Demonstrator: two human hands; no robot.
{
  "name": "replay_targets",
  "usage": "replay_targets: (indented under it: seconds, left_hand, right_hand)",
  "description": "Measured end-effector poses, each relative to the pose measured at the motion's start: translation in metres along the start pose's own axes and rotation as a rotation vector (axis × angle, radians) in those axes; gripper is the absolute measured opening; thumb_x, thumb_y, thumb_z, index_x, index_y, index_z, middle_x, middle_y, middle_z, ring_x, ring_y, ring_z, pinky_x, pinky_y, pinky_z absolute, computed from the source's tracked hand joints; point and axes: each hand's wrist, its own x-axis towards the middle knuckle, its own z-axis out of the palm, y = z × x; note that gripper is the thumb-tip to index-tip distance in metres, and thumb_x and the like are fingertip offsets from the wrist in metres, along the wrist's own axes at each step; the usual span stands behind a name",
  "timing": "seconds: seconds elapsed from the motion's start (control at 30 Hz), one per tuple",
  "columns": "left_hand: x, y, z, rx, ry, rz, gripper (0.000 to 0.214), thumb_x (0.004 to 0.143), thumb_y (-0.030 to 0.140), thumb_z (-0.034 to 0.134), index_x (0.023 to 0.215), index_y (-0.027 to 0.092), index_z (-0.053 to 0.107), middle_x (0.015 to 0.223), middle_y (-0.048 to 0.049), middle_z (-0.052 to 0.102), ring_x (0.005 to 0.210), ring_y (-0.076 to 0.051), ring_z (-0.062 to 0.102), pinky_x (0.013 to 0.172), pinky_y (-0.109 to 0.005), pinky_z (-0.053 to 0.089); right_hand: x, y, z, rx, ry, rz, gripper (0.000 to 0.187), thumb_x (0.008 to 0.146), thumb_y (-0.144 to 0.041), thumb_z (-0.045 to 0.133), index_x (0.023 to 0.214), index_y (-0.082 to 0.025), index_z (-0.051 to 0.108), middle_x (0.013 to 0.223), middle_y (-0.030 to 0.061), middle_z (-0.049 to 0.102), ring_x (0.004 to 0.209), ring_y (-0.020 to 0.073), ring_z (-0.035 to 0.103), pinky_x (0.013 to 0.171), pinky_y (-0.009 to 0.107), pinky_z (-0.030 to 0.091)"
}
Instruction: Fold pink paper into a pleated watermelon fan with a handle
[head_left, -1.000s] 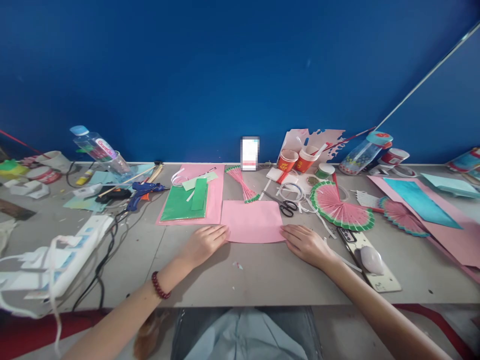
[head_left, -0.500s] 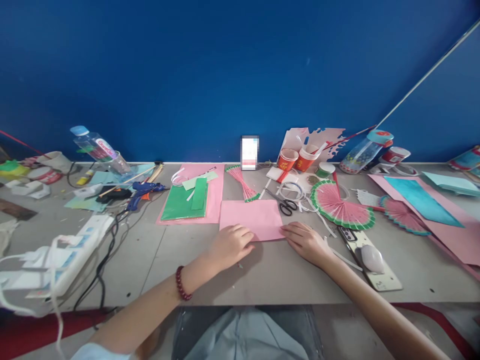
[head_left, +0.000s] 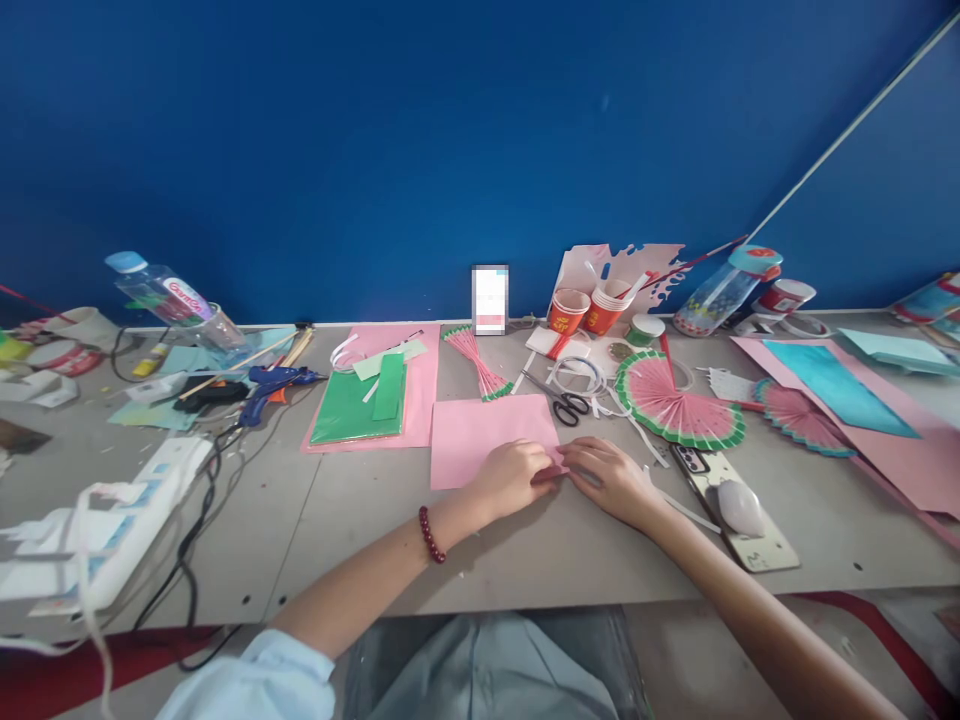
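Note:
A rectangular sheet of pink paper (head_left: 472, 440) lies before me on the grey table. My left hand (head_left: 514, 478) has its fingers curled on the sheet's near right part, where the edge is lifted a little. Close beside it, my right hand (head_left: 607, 480) pinches the right corner between thumb and fingers. My fingers hide part of that corner. Just beyond the sheet are black-handled scissors (head_left: 568, 406) and a pleated pink strip with green ends (head_left: 480, 365).
Left stand a green paper pack (head_left: 352, 420), a blue glue gun (head_left: 276, 390), a bottle (head_left: 169, 295) and a white power strip (head_left: 157, 520). Right are a watermelon-like paper fan (head_left: 675, 405), paper cups (head_left: 568, 312), and a phone (head_left: 769, 535) with a mouse (head_left: 739, 507) on it.
My left hand has slid right along the paper's near edge, close to my right hand. The near right edge is now lifted. My right hand stays at the corner.

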Motion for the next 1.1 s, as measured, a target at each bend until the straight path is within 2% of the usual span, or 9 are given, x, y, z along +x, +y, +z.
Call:
replay_targets:
  seconds: [0.2, 0.3, 0.4, 0.57, 0.83, 1.1]
  left_hand:
    - [0.002, -0.004, 0.003, -0.095, 0.033, -0.012, 0.019, 0.089, 0.019, 0.050, 0.096, 0.018, 0.067, 0.100, -0.0041, 0.070, 0.092, -0.018, 0.062, 0.083, -0.029, 0.047]
    - [0.005, -0.008, 0.002, -0.195, 0.035, -0.048, 0.020, 0.089, 0.020, 0.050, 0.099, 0.021, 0.067, 0.103, -0.0019, 0.070, 0.095, -0.017, 0.063, 0.084, -0.028, 0.047]
    - [0.007, -0.013, 0.002, -0.301, 0.036, -0.098, 0.018, 0.087, 0.024, 0.053, 0.096, 0.022, 0.069, 0.098, -0.0011, 0.071, 0.089, -0.016, 0.065, 0.080, -0.027, 0.048]
    - [0.008, -0.019, 0.004, -0.449, -0.010, -0.131, 0.016, 0.084, 0.025, 0.057, 0.091, 0.018, 0.069, 0.091, -0.0026, 0.072, 0.083, -0.016, 0.065, 0.076, -0.025, 0.048]
    - [0.010, -0.022, 0.006, -0.376, -0.009, -0.048, 0.016, 0.085, 0.027, 0.058, 0.088, 0.018, 0.070, 0.090, -0.0032, 0.071, 0.087, -0.016, 0.062, 0.076, -0.025, 0.046]
    - [0.011, -0.020, 0.004, -0.315, 0.002, -0.024, 0.017, 0.086, 0.029, 0.058, 0.087, 0.017, 0.070, 0.087, -0.0047, 0.067, 0.086, -0.016, 0.060, 0.075, -0.024, 0.046]
  right_hand:
    - [0.002, -0.002, -0.003, 0.099, -0.005, 0.052, 0.016, 0.085, -0.024, 0.053, 0.094, -0.025, 0.066, 0.102, 0.0046, 0.069, 0.102, 0.0208, 0.060, 0.088, 0.037, 0.050]
    - [0.004, -0.001, -0.003, 0.200, 0.010, 0.085, 0.014, 0.086, -0.026, 0.054, 0.090, -0.024, 0.067, 0.099, 0.0055, 0.069, 0.098, 0.0200, 0.062, 0.086, 0.036, 0.051]
    - [0.008, 0.002, -0.001, 0.281, 0.036, 0.182, 0.015, 0.085, -0.028, 0.055, 0.080, -0.023, 0.068, 0.095, 0.0063, 0.068, 0.093, 0.0193, 0.062, 0.081, 0.033, 0.052]
    - [0.012, 0.005, -0.001, 0.341, -0.029, 0.280, 0.018, 0.080, -0.031, 0.058, 0.069, -0.021, 0.067, 0.100, 0.0075, 0.062, 0.087, 0.0182, 0.062, 0.071, 0.029, 0.052]
    - [0.011, 0.006, 0.001, 0.358, -0.038, 0.343, 0.013, 0.077, -0.028, 0.060, 0.067, -0.019, 0.064, 0.098, 0.0071, 0.059, 0.084, 0.0174, 0.061, 0.072, 0.029, 0.051]
    - [0.011, 0.009, 0.007, 0.344, -0.027, 0.363, 0.012, 0.075, -0.028, 0.061, 0.066, -0.019, 0.064, 0.095, 0.0065, 0.058, 0.084, 0.0181, 0.060, 0.073, 0.030, 0.049]
